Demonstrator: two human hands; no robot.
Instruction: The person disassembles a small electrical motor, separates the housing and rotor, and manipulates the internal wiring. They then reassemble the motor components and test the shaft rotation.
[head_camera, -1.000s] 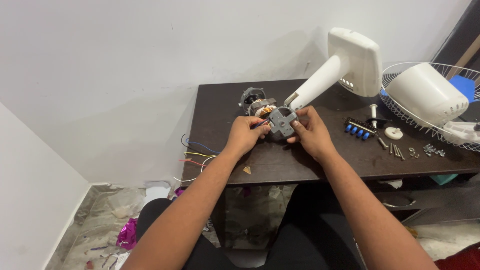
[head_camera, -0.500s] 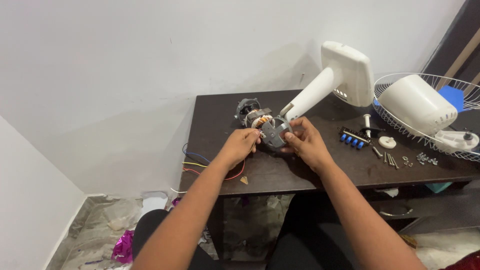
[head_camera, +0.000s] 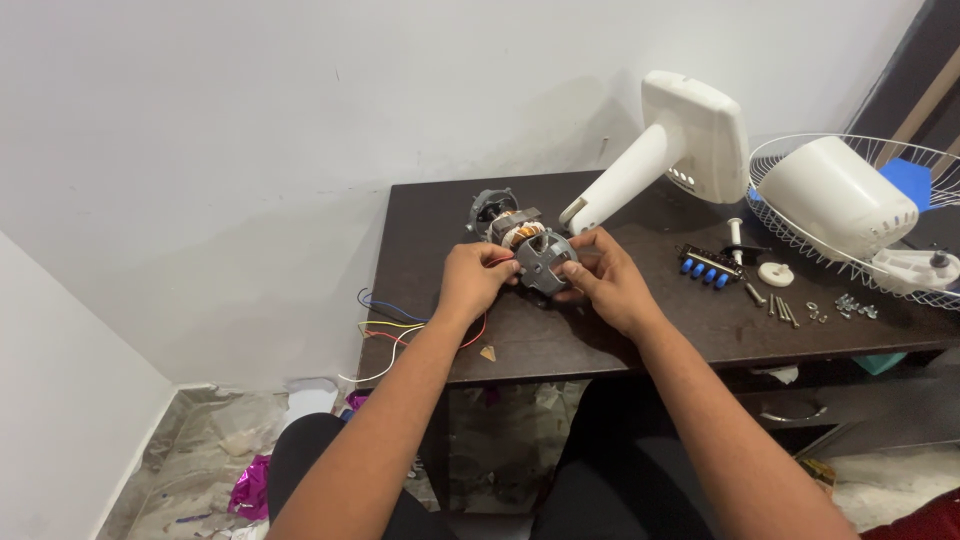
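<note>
A grey fan motor (head_camera: 520, 240) with copper windings lies on the dark brown table (head_camera: 560, 335). Its round grey end cover (head_camera: 546, 263) faces me. My left hand (head_camera: 476, 279) grips the cover's left edge, where red wires run out. On the right, my right hand (head_camera: 600, 278) holds the cover's other edge with thumb and fingers. Coloured wires (head_camera: 390, 325) trail from the motor over the table's left edge.
A white fan stand and base (head_camera: 670, 150) lies behind the motor. At the right sit a wire fan guard (head_camera: 900, 250) with a white motor housing (head_camera: 836, 196), a black switch block with blue buttons (head_camera: 706, 265), a white knob (head_camera: 773, 273) and several loose screws (head_camera: 800, 312). Litter covers the floor below.
The view has shifted slightly, so the table sits lower and further right in frame. Both hands stay on the motor's end cover, which has barely moved.
</note>
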